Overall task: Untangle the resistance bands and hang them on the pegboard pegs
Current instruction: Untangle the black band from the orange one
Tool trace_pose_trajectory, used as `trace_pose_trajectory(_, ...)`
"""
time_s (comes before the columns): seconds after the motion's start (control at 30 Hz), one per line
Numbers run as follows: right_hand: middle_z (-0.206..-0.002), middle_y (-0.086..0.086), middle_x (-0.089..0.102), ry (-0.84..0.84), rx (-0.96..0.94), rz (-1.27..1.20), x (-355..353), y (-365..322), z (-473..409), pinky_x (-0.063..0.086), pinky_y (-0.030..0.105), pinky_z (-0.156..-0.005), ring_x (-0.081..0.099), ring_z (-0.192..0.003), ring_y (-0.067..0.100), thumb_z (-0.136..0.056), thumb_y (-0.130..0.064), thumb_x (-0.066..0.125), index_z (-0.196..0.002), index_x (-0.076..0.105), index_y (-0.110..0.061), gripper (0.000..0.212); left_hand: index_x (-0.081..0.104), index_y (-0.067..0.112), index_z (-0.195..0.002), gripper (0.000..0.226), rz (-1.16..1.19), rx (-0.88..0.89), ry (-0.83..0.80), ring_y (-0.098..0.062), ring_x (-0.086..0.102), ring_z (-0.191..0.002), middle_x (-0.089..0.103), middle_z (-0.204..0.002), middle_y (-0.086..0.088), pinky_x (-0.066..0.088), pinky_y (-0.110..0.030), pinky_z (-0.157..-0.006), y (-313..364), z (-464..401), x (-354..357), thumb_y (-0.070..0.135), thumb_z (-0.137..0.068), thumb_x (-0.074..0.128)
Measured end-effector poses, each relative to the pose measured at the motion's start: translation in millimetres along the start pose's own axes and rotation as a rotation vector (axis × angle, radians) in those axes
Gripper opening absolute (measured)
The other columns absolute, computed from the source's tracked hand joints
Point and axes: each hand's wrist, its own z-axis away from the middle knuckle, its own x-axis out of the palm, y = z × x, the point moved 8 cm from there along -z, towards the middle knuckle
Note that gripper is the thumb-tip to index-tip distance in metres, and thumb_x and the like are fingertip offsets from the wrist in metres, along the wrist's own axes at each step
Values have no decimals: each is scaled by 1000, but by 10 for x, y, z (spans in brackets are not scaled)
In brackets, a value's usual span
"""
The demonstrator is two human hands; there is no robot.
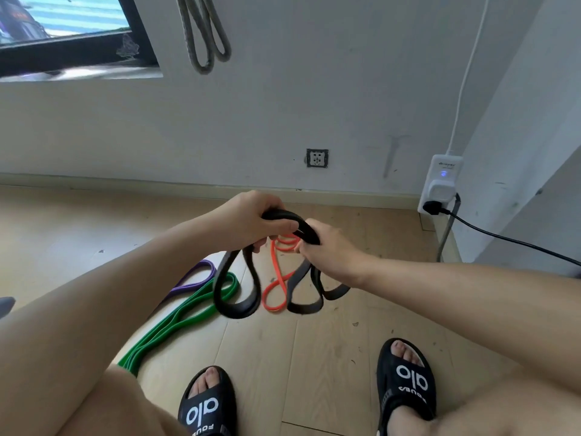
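Note:
Both my hands hold a black resistance band (239, 305) above the wooden floor. My left hand (251, 218) grips its top bend, and my right hand (330, 250) grips the same band just to the right. Several black loops hang down from my hands. An orange band (276, 287) lies on the floor behind the black loops. To the left on the floor lie a green band (182, 316) and a purple band (195, 278). A grey band (204, 36) hangs on the wall at the top. Its peg is out of view.
A wall socket (317, 158) sits low on the wall. At the right, a white power strip (440, 184) has a black cable (509, 239) running right along the floor. A window (69, 29) is at the upper left. My feet in black slippers (207, 404) stand near the bottom.

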Motion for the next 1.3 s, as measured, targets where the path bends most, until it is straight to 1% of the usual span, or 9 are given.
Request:
trace_pose_trajectory(0.13,-78,2,60,-234,21,280,-241,156,-32,44,35,-59,58,-70,22,-94,-21,58,-88,45,-28,15,64,30,-87,16,-182,-6,-157,-7,52,-44,61,-68,0,48,-25,-49,-169,-144,292,44,-95,66)
trace_pose_trajectory(0.27,-87,6,62,-370,78,549,-446,623,-30,47,41,-60,62,-75,28,-89,-12,58,-99,48,-25,19,60,25,-85,30,-365,33,-331,-7,53,-46,62,-69,-2,46,-26,-53,-256,-340,737,54,-91,67)
trace_pose_trajectory(0.47,-81,1,62,-348,206,587,-745,1633,-29,52,45,-68,63,-75,26,-94,-19,61,-92,51,-25,12,51,21,-85,27,-397,29,-428,-15,56,-56,66,-84,-10,45,-27,-53,-381,-961,1433,42,-100,58)
trace_pose_trajectory(0.63,-86,5,66,-341,345,475,-573,2648,-164,60,46,-68,68,-67,22,-101,-26,58,-89,54,-28,13,47,26,-86,23,-372,-53,-441,-19,56,-68,58,-81,1,42,-31,-61,-781,-1411,2212,42,-101,52)
trace_pose_trajectory(0.8,-89,0,60,-405,420,620,-230,3585,-406,40,34,-57,57,-73,18,-103,-35,52,-101,50,-25,11,52,21,-94,25,-269,-157,-449,-15,52,-64,56,-77,1,45,-33,-59,-1191,-1749,2977,45,-101,50)
trace_pose_trajectory(0.93,-105,8,60,-411,534,664,-190,4233,-542,50,41,-74,59,-86,27,-104,-35,52,-114,42,-17,23,46,19,-100,23,-324,-85,-354,-19,52,-71,55,-90,-3,39,-32,-58,-1291,-2088,3430,41,-102,52)
trace_pose_trajectory(1.03,-114,11,56,-361,540,706,-321,4463,-597,52,46,-83,59,-95,33,-102,-40,53,-128,39,-13,39,51,17,-118,22,-376,-35,-362,-30,59,-91,54,-109,-8,49,-39,-74,-1312,-2326,3644,33,-102,52)
trace_pose_trajectory(1.17,-99,4,49,-353,461,730,-393,4515,-589,49,41,-73,52,-83,23,-100,-45,58,-102,35,-18,35,52,22,-126,30,-502,68,-256,-26,53,-105,51,-118,-6,39,-32,-81,-1333,-2501,3666,38,-101,53)
trace_pose_trajectory(1.3,-105,2,49,-339,326,879,-418,4449,-586,36,32,-69,49,-91,19,-99,-51,55,-105,37,-20,36,45,24,-131,41,-642,153,-181,-24,49,-108,52,-122,-4,42,-35,-93,-1325,-2479,3657,47,-97,51)
